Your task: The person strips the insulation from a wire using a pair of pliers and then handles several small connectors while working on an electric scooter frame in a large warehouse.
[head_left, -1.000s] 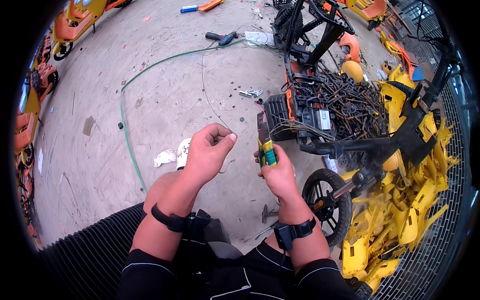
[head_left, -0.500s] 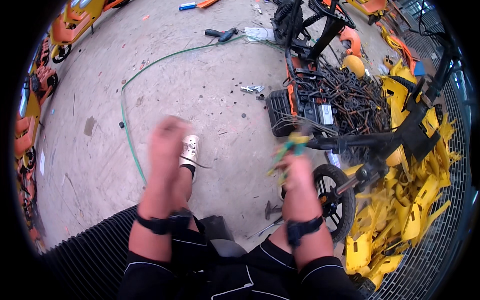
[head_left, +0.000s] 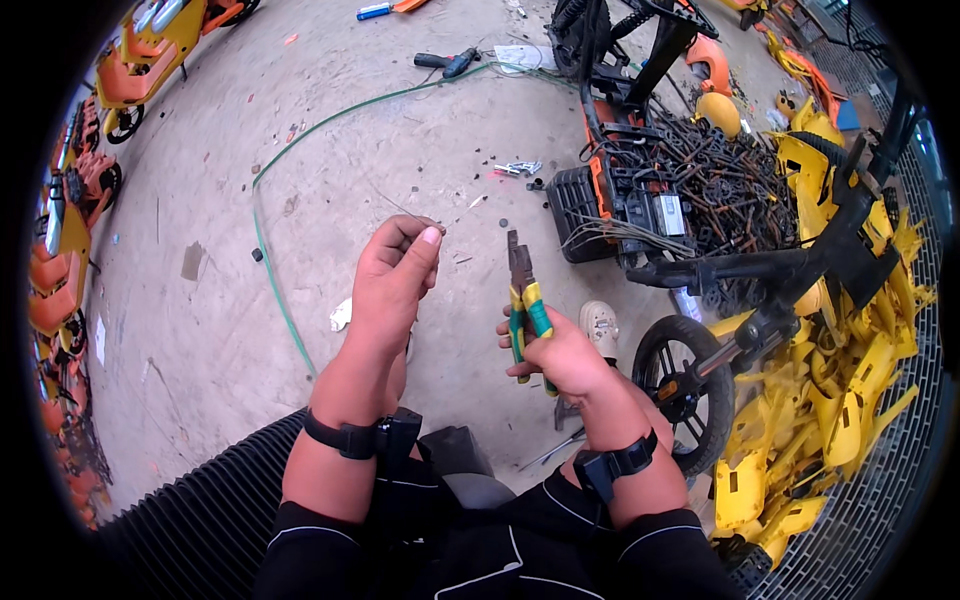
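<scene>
My left hand [head_left: 395,270] is raised over the floor, its thumb and forefinger pinched together on a thin wire [head_left: 392,202]. One end of the wire slants up and to the left; the part inside the fingers is hidden. To the right, my right hand [head_left: 562,352] grips a pair of pliers [head_left: 530,310] by green and yellow handles. Their dark metal jaws point away from me and look slightly parted. The pliers are apart from the wire, with bare floor showing between both hands.
A partly stripped scooter frame [head_left: 730,270] with a front wheel [head_left: 683,395] stands close on my right. Behind it lie rusty metal parts [head_left: 720,180] and yellow plastic panels [head_left: 840,430]. A green hose [head_left: 262,230] curves across the floor towards a power drill [head_left: 450,63].
My left hand has moved right and slightly up, and the wire in it now slants up. My right hand has come left and lower, bringing the pliers upright. The view has shifted a little.
</scene>
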### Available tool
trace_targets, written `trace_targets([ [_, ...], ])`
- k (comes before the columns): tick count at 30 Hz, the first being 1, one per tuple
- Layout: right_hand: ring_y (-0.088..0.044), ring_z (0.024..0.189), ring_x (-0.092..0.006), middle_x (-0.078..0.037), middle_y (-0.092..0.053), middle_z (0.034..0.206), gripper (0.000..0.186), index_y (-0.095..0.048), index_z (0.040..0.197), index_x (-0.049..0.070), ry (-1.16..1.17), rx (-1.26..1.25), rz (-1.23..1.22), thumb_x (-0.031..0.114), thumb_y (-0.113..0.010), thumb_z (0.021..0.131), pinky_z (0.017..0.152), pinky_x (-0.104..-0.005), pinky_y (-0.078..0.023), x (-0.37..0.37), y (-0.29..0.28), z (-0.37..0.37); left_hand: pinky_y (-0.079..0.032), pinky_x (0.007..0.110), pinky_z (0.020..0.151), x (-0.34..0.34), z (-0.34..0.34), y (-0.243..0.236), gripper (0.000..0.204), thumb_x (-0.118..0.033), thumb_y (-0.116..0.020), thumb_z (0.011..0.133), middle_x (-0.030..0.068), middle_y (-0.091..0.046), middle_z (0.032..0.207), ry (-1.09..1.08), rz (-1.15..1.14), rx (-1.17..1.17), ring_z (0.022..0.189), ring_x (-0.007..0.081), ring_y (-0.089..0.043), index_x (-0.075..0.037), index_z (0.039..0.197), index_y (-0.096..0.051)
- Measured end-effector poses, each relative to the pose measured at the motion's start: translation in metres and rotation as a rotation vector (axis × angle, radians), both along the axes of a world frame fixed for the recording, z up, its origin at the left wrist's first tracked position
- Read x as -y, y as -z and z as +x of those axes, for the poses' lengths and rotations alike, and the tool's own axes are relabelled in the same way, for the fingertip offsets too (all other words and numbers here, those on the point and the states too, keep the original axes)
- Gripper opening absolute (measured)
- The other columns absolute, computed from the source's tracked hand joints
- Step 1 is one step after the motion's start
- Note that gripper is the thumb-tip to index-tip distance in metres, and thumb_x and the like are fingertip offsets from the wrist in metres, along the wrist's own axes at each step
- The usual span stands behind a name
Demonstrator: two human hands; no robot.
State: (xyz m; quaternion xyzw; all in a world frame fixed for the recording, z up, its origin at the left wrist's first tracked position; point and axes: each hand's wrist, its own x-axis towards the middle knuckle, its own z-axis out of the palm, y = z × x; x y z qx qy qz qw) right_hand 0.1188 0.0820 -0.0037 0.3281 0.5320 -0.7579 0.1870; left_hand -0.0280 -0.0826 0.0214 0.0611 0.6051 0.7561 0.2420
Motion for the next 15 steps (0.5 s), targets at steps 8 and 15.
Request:
trace_targets([
  [8, -0.056, 0.121, -0.0288, -0.016, -0.054, 0.130, 0.067, -0.041, 0.141, 0.001, 0.038, -0.181, -0.232, -0.004, -0.053, 0.076, 0.088, -0.0437, -0.057, -0.016, -0.006, 0.005, -0.030, 0.017, 0.045, -0.019, 0.001, 0.005, 0.016, -0.019, -0.055, 0.100, 0.0025, -0.055, 0.084, 0.114, 0.037, 0.116, 0.062, 0.0058, -0.048, -0.004, 0.100, -0.057],
  [15, -0.056, 0.120, -0.0280, -0.016, -0.053, 0.132, 0.062, -0.038, 0.142, 0.002, 0.073, -0.281, -0.295, -0.002, -0.053, 0.082, 0.090, -0.0430, -0.057, -0.043, -0.010, 0.005, -0.029, 0.018, 0.045, -0.032, 0.006, 0.010, 0.015, -0.019, -0.055, 0.099, 0.0020, -0.055, 0.083, 0.193, -0.009, 0.140, 0.062, 0.0063, -0.048, -0.004, 0.099, -0.057],
])
